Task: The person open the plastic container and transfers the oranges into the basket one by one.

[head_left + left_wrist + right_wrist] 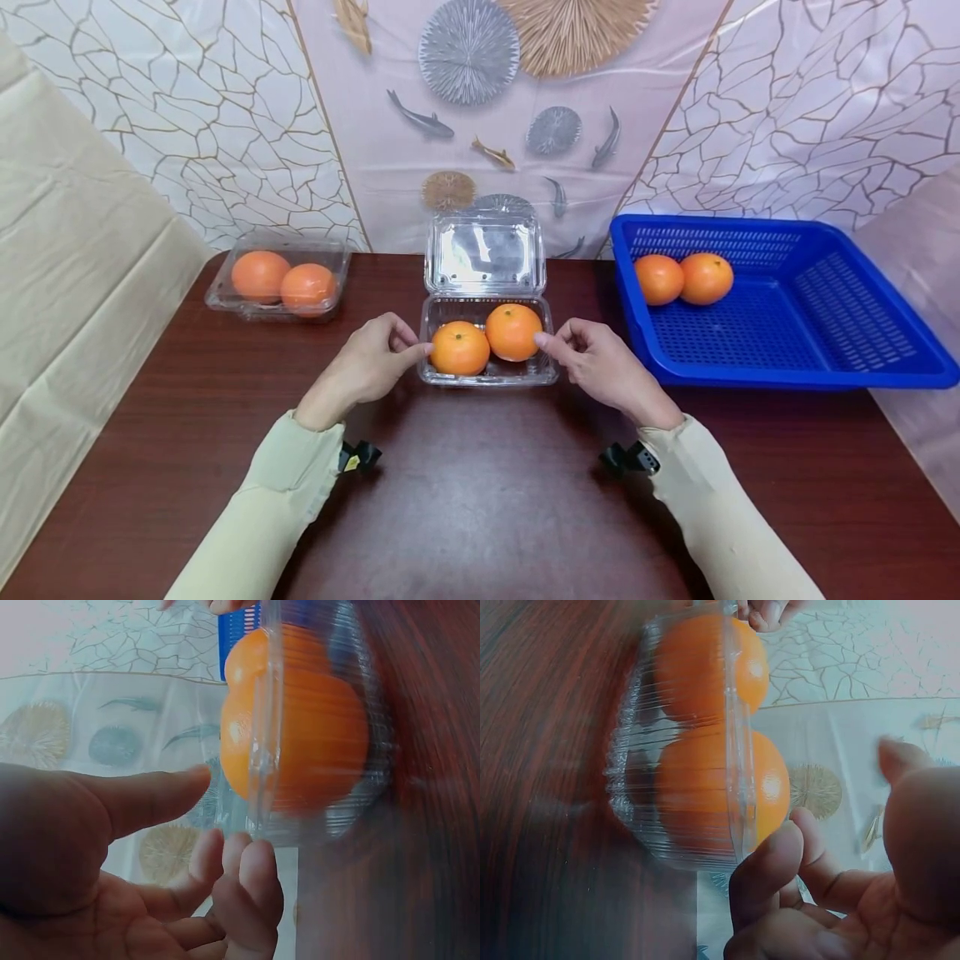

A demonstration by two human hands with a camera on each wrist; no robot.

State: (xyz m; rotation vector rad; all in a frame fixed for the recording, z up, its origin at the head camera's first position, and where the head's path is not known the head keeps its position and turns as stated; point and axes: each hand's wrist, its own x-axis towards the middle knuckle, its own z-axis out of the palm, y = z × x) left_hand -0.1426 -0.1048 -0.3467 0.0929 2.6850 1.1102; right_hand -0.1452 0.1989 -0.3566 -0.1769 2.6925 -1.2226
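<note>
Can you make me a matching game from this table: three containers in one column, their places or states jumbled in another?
Things:
1. open clear box
2. closed clear box
3. blue basket

Descriptions:
A. at the table's right side, two oranges in its far left corner
B. between both hands, lid standing up, two oranges inside
C. far left on the table, two oranges sealed inside

Pairs: 1-B, 2-C, 3-A

dark wooden table (480, 517); crackle-patterned wall covering (210, 117) with fish behind.

Open clamshell (487, 371) centre with two oranges (486, 340) inside, closed clamshell (279, 283) left, basket (862, 367) right
</note>
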